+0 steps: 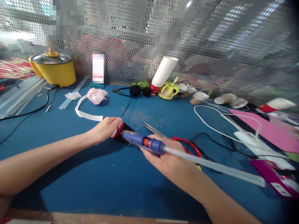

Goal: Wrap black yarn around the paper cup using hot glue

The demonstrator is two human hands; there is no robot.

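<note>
- We see the right hand closed around a blue glue gun, its handle mostly hidden behind the fingers.
- We find the gun near the middle of the view, above the tabletop, its long axis slanting from upper left to lower right.
- Its nozzle points left and slightly away from the person, toward the other hand; a long translucent glue stick runs out of its rear along nearly the same line, its free end toward the purple power strip.
- We see the left hand gripping a black piece by its red-and-white banded end, thumb on top; the band faces that hand and the dark body extends rightward.
- The nozzle overlaps the black piece in our view; we cannot tell whether they touch.
- Just beyond the right hand we see scissors, blades pointing left and away, red handles partly behind the hand.
- Beyond the left hand lies a pale ribbon rose, its tail curling back toward the wrist.
</note>
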